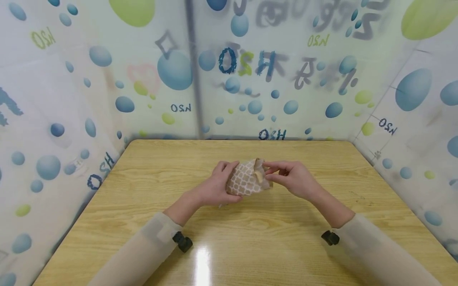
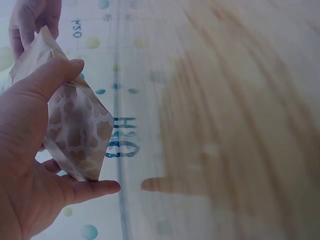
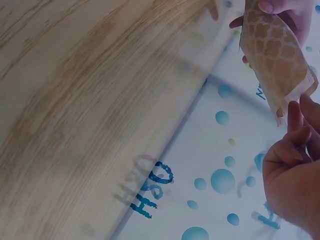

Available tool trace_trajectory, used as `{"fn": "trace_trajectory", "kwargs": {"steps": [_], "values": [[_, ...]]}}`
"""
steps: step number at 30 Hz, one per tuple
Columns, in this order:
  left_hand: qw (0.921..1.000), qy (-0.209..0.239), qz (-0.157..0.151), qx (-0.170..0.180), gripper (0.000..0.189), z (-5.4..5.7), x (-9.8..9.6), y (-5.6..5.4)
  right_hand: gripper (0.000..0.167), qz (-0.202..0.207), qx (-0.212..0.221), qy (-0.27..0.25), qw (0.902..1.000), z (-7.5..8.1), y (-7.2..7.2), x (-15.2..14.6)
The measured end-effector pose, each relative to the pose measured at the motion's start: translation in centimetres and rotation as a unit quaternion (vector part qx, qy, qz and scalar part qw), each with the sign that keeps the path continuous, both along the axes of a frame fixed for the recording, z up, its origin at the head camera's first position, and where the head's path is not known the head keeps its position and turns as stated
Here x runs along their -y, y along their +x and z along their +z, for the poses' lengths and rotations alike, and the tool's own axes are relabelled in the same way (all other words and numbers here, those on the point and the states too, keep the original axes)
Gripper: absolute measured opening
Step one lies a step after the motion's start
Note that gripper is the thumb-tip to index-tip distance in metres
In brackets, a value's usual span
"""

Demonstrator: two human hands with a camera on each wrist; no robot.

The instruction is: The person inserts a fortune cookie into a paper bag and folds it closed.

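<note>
A small brown paper bag (image 1: 245, 178) with a white lattice pattern is held above the table, its opening toward the right. My left hand (image 1: 221, 184) grips its closed end, with the thumb on one side and the fingers on the other. In the left wrist view that hand (image 2: 32, 145) curves round the patterned paper bag (image 2: 80, 130). At the mouth, my right hand (image 1: 295, 178) pinches the paper edge between thumb and fingers. Something pale shows in the opening, too small to name. In the right wrist view the right hand (image 3: 295, 170) meets the bag's (image 3: 275, 50) lower end.
The wooden table (image 1: 171, 246) has a glossy top that reflects light. Curtain-like walls (image 1: 250, 99) with blue and green dots stand behind it and at both sides. A black wrist camera (image 1: 182, 241) sits on the left sleeve, another camera (image 1: 330, 237) on the right.
</note>
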State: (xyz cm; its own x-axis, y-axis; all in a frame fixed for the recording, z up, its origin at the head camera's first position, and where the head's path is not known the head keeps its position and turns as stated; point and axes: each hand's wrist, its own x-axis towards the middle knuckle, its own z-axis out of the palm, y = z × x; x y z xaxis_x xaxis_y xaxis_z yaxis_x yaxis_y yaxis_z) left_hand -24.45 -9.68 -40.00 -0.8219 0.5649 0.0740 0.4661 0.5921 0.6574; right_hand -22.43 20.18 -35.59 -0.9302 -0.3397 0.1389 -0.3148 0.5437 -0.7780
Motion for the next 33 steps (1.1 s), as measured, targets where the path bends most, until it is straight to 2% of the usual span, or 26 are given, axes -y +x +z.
{"fn": "trace_trajectory", "kwargs": {"steps": [18,25,30,33], "values": [[1.0000,0.007,-0.006,0.000,0.117,0.0,-0.9,0.2,0.035,0.001,0.004,-0.003,1.0000,-0.3,0.1,1.6],[0.9998,0.013,0.012,0.004,0.116,-0.1,-0.6,0.2,0.036,-0.003,-0.017,0.002,0.9998,-0.4,0.2,1.3],[0.9993,0.023,0.031,0.000,0.115,-0.1,-0.5,0.2,0.037,-0.039,-0.041,-0.012,0.9983,-0.8,0.2,0.5],[0.9979,0.039,0.052,-0.001,0.114,0.0,-0.7,0.2,0.044,-0.058,-0.033,-0.044,0.9968,-1.0,0.1,0.3]]}}
